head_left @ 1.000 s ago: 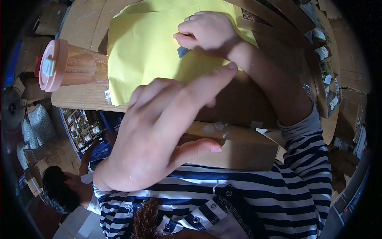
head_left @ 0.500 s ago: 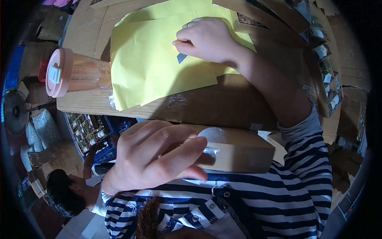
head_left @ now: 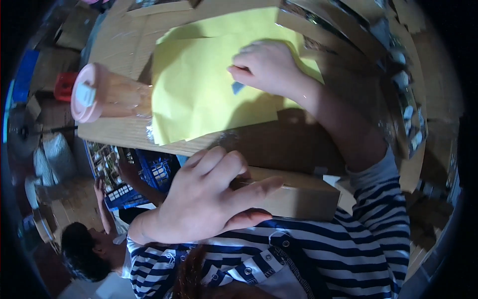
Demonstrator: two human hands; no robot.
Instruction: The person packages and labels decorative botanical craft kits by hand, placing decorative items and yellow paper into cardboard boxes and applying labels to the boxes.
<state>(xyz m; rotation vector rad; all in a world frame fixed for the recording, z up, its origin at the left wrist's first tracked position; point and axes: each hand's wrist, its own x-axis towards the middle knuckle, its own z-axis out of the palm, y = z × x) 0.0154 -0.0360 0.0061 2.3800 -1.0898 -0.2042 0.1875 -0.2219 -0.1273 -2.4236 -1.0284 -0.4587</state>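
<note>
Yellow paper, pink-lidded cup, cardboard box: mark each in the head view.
yellow paper (head_left: 199, 94), head view, on its bare middle left of the hand.
pink-lidded cup (head_left: 89, 97), head view, on the pink lid.
cardboard box (head_left: 298, 197), head view, on its side face.

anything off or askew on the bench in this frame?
Mildly. The yellow paper sheets lie skewed to the table edge, creased, the lower left corner reaching nearly to that edge. The right hand presses on them over a small blue-grey piece. The left hand rests on a cardboard box. Nothing spilled.
</note>
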